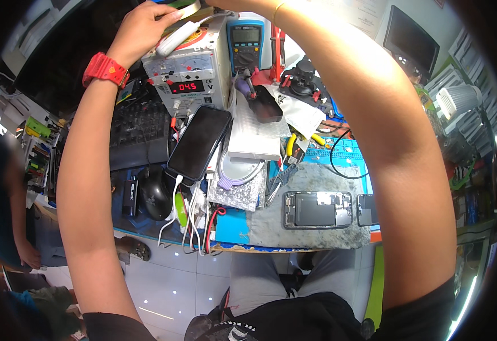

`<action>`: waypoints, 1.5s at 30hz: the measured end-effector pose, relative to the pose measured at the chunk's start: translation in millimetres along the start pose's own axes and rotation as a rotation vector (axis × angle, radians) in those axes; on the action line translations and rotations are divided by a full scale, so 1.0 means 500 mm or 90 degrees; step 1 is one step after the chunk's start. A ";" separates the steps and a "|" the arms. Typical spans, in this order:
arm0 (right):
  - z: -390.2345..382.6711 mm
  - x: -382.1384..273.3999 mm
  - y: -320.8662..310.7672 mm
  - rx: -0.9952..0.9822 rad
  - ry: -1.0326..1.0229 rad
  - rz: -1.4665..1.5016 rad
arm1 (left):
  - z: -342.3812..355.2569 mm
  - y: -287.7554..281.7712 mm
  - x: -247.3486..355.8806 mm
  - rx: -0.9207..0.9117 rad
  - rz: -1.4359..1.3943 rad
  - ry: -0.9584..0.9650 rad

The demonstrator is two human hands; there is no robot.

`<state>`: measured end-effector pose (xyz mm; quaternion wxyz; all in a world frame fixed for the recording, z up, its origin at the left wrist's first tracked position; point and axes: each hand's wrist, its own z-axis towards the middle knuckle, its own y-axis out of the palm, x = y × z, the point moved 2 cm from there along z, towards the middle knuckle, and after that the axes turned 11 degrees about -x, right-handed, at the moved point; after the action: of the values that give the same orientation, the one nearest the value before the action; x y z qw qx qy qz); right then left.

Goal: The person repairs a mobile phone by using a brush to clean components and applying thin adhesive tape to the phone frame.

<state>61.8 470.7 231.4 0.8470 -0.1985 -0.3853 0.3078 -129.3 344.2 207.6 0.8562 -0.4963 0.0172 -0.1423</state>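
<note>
Over one white bench power supply point(217, 62), at the top edge of the view, the person's two arms reach away from the body. The left hand point(140, 28), one red watch point(103, 71) on its wrist, has its thumb and fingers closed on one pale curved band point(189, 9); the band sits just above the supply, near its far end. The right hand point(231, 3) is mostly cut off by the top edge, so I cannot tell whether its fingers are open or gripping anything; one thin bracelet point(279, 11) circles that wrist. One white handheld piece point(177, 38) with a cord lies on top of the supply, just below the left hand.

Beside the supply stands one blue-framed multimeter point(245, 42). Nearer the body, one dark-screened phone point(199, 145) lies tilted, with one white plug in its lower end. To its left are one keyboard point(140, 133), one black mouse point(154, 196) and one small black box point(129, 198). On one grey mat point(268, 224) lie two phone parts: one opened phone body point(318, 209) and, just right of it, one dark piece point(368, 209) partly hidden by the right arm. One pair of yellow-handled pliers point(290, 145) rests beyond the mat.
</note>
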 end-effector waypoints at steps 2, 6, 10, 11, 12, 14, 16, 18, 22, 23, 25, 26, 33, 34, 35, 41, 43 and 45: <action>-0.001 0.004 0.005 0.011 0.009 -0.022 | 0.013 -0.002 0.051 0.013 -0.035 0.015; 0.014 0.006 0.003 0.047 0.009 -0.042 | 0.036 -0.004 0.072 -0.067 -0.150 -0.135; 0.012 0.025 0.052 0.164 0.000 -0.049 | 0.067 0.038 0.067 -0.054 -0.178 -0.126; 0.005 0.034 0.069 0.188 0.007 -0.075 | 0.071 0.045 0.086 -0.047 -0.190 -0.123; 0.010 0.028 0.065 0.139 0.018 -0.081 | 0.062 0.033 0.103 -0.032 -0.182 -0.159; 0.015 0.018 0.053 0.105 0.022 -0.065 | 0.062 0.039 0.075 0.012 -0.076 -0.105; 0.017 0.012 0.042 0.086 0.018 -0.049 | 0.059 0.037 0.046 0.008 -0.046 -0.064; 0.017 0.005 0.036 0.074 0.017 -0.041 | 0.056 0.042 0.026 -0.027 -0.029 -0.052; 0.018 0.001 0.023 0.052 0.012 -0.024 | 0.065 0.052 -0.043 -0.049 0.027 -0.086; 0.015 -0.001 0.017 0.054 0.011 -0.023 | 0.062 0.042 -0.069 -0.038 0.028 -0.074; 0.004 0.005 0.020 0.041 0.015 -0.018 | 0.062 0.036 -0.095 -0.024 0.018 -0.043; -0.003 0.008 0.023 0.039 0.019 -0.016 | 0.058 0.037 -0.099 -0.041 -0.092 -0.106; 0.017 -0.051 -0.002 0.041 0.002 0.032 | -0.124 -0.068 -0.036 0.034 -0.224 -0.205; 0.011 -0.054 -0.006 0.037 0.002 0.032 | -0.142 -0.071 -0.017 0.050 -0.233 -0.218; 0.011 -0.058 -0.011 0.035 -0.001 0.032 | -0.162 -0.075 0.003 0.074 -0.235 -0.214; -0.017 -0.061 -0.062 0.023 -0.036 0.097 | -0.317 -0.054 0.265 0.189 -0.298 -0.125; -0.076 -0.103 -0.155 0.018 -0.083 0.214 | -0.413 -0.021 0.392 0.091 -0.257 -0.103; -0.270 -0.112 -0.338 -0.032 -0.098 0.371 | -0.475 0.015 0.508 -0.051 -0.264 -0.052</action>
<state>199.9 295.8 214.3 0.6861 -0.2976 -0.3824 0.5427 75.5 80.9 109.2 0.7881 -0.5282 -0.1141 -0.2948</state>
